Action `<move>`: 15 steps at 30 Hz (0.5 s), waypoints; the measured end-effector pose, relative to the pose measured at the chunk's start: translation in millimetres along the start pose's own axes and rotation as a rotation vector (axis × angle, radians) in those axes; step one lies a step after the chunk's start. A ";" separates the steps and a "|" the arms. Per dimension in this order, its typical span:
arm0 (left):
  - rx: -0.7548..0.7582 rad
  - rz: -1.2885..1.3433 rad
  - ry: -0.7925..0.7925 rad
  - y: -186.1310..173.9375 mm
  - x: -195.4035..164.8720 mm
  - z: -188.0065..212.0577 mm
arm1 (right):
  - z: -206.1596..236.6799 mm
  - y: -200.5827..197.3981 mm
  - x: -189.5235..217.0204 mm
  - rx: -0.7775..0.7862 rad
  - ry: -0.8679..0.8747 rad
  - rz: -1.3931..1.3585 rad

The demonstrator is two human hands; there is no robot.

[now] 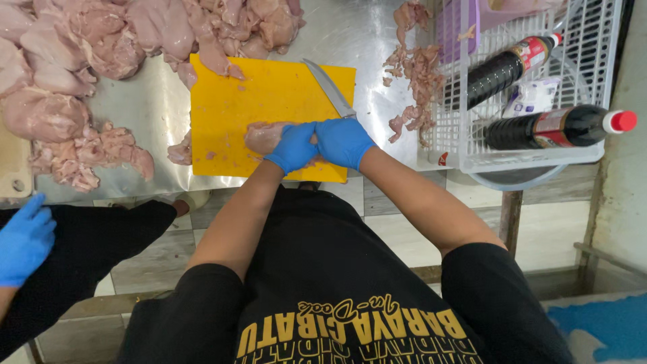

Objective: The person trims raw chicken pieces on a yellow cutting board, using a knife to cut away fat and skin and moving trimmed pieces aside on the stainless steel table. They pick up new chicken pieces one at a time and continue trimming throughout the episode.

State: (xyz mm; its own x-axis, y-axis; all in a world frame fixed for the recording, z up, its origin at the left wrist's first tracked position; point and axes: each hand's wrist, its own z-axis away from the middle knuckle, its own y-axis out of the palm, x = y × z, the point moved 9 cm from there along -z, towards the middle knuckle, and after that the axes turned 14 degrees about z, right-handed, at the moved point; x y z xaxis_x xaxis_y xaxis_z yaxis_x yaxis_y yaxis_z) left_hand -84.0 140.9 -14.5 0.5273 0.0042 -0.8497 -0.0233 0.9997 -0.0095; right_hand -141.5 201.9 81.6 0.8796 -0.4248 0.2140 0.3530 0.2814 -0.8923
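Both my hands wear blue gloves and meet over the near edge of a yellow cutting board. My left hand presses on a pale raw chicken piece lying on the board. My right hand grips the handle of a knife; its blade points away from me across the board, just to the right of the meat. The handle is hidden inside the glove.
A large heap of raw chicken covers the steel table at the left and far side. Trimmings lie right of the board. A white wire basket holds two dark bottles. A co-worker's blue-gloved hand is at lower left.
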 end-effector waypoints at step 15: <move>0.303 -0.335 0.469 4.9 -124.7 48.3 | 30.4 61.0 -43.2 0.038 0.049 -1.159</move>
State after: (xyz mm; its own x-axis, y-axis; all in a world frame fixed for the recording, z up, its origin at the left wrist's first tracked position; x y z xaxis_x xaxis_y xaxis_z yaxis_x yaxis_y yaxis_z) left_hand -108.8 146.5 116.9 0.0364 -0.2518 -0.9671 0.3551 0.9078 -0.2230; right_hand -148.3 263.5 30.0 0.0092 -0.4775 0.8786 0.9489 -0.2730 -0.1582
